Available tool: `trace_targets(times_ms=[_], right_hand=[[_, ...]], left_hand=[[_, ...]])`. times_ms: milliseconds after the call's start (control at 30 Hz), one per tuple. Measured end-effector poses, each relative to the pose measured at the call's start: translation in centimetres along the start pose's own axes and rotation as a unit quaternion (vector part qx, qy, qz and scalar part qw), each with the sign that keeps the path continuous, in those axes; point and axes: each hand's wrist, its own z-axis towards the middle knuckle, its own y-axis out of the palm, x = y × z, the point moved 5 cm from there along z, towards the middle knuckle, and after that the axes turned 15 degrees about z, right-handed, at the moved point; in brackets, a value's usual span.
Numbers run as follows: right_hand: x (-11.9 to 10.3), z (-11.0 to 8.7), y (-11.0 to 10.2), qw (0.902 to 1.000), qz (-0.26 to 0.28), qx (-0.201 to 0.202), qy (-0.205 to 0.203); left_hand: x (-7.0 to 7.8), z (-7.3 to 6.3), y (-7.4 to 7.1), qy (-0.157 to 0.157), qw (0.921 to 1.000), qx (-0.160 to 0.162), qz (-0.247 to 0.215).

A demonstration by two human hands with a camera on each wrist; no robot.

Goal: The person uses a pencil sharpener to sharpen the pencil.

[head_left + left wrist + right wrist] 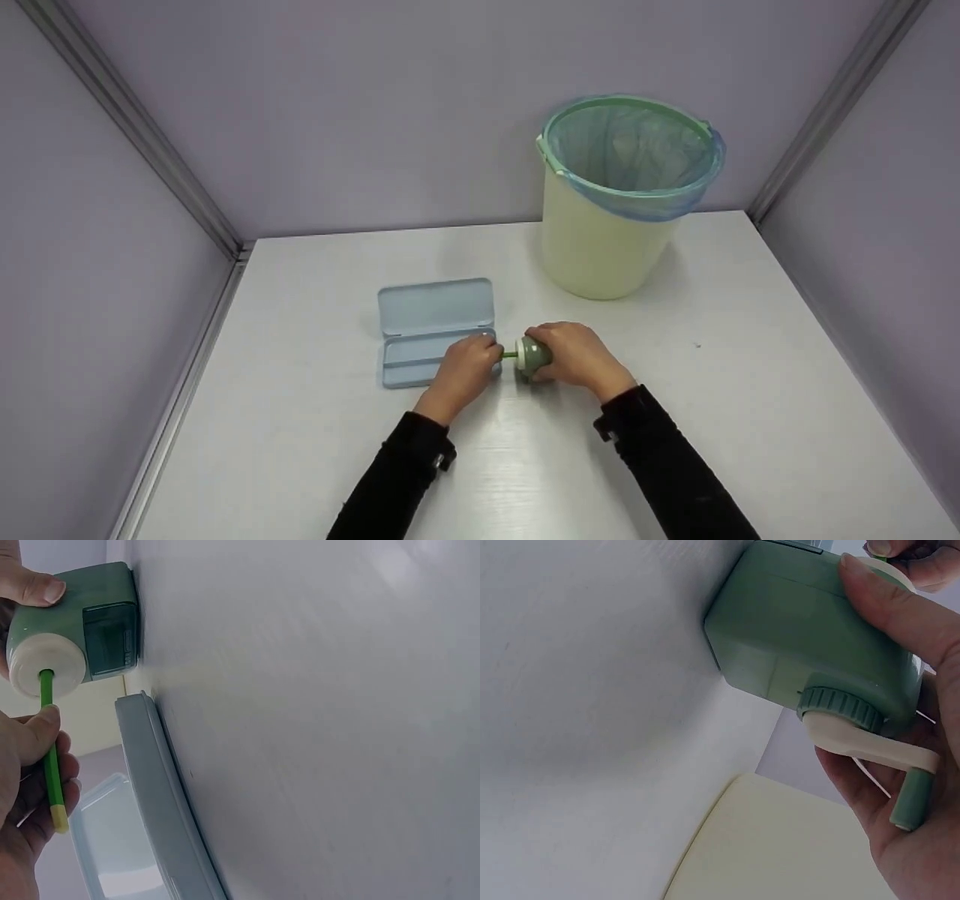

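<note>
A green pencil (52, 772) with a yellow end is pinched between the thumb and fingers of my left hand (466, 369). Its other end sits in the hole of the white round front of a green pencil sharpener (101, 596). My right hand (576, 354) grips the sharpener body from above, thumb along one side. In the right wrist view the sharpener's cream crank (870, 741) with its green knob shows at the back, close to the palm. A dark see-through drawer (111, 641) is set in the sharpener's front, near the white tabletop.
An open light blue pencil case (435, 309) lies just left of the hands, lid folded back. Behind to the right stands a tall cream bin (600, 255) lined with a blue bag (637, 202). A tiny scrap (697, 345) lies right of the hands. Walls border the table (300, 450).
</note>
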Motion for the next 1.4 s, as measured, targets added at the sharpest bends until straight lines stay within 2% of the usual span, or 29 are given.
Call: trace_targets(times_ms=[267,600,800,1067,1400], right_hand=[[-0.3,0.1,-0.2,0.9983,-0.052,0.019,-0.019],[-0.3,0.1,-0.1,0.9976,-0.062,0.021,-0.022],[-0.5,0.0,-0.1,0.9970,-0.070,0.026,-0.020],[-0.8,0.3,-0.1,0.9964,-0.076,0.032,-0.018],[-0.7,1.8,0.4,0.9971,-0.070,0.029,0.004]], left_hand=[[0.0,0.1,0.0,0.003,0.9999,0.012,-0.001],[0.2,0.1,0.2,0.006,0.9998,0.017,0.008],[0.3,0.2,0.2,0.001,0.9996,0.010,0.028],[0.0,0.4,0.2,-0.015,0.9998,0.006,0.010],[-1.0,0.3,0.6,-0.034,0.9990,-0.027,-0.009]])
